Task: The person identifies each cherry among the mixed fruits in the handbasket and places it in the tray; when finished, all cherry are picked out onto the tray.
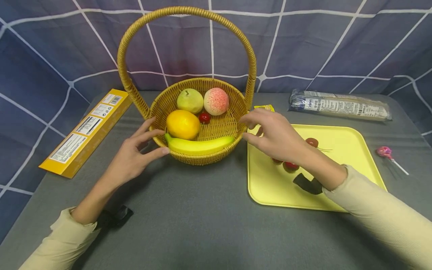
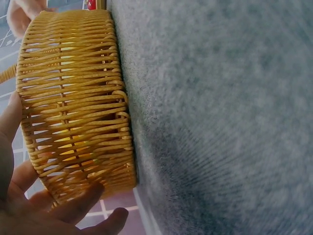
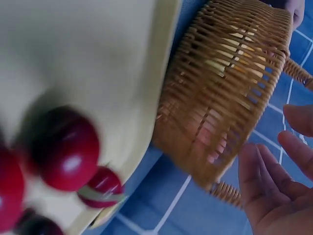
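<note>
A wicker basket [image 1: 199, 159] with a tall arched handle holds a banana [image 1: 202, 145], a yellow mango-like fruit [image 1: 183, 125], a green pear-like fruit [image 1: 190, 101], a pinkish peach [image 1: 216, 101] and one cherry [image 1: 204, 117]. At the basket's left side is my left hand [image 1: 129, 155], its thumb and fingertips right at the rim, fingers spread along the outer wall [image 2: 73, 112]. My right hand [image 1: 275, 133] reaches over the tray to the opposite rim. Its fingers are loosely bent and hold nothing; the right wrist view shows them close beside the wicker.
A yellow tray [image 1: 270, 191] with several cherries [image 1: 312, 142] lies under my right forearm. A small yellow packet [image 1: 264, 107] is behind it. An orange box [image 1: 86, 131] lies left, a clear plastic package [image 1: 339, 105] back right, a lollipop [image 1: 384, 152] far right. Checked cloth [image 1: 229, 45] hangs behind.
</note>
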{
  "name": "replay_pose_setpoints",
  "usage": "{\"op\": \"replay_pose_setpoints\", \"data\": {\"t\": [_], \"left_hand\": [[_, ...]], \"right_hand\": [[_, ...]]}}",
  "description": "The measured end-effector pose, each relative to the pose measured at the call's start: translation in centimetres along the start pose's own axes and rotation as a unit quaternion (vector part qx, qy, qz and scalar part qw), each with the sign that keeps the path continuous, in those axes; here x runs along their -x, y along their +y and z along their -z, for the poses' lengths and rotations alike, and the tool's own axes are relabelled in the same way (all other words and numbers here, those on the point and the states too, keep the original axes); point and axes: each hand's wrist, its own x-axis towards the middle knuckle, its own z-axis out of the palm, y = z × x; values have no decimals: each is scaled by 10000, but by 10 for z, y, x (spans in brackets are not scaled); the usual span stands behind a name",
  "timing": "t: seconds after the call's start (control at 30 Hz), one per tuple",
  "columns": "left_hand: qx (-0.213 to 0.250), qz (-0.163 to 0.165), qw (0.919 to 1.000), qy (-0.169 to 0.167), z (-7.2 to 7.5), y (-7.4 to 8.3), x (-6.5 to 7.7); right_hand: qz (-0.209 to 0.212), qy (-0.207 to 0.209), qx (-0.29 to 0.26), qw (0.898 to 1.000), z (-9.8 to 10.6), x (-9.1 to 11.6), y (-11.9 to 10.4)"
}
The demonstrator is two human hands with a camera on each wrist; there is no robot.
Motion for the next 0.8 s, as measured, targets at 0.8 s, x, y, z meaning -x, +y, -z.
{"op": "replay_pose_setpoints", "data": {"t": [0.8], "left_hand": [[-75, -5, 10000, 38, 0, -1, -1]], "right_hand": [[-192, -2220, 82, 9748, -57, -110, -3]]}}
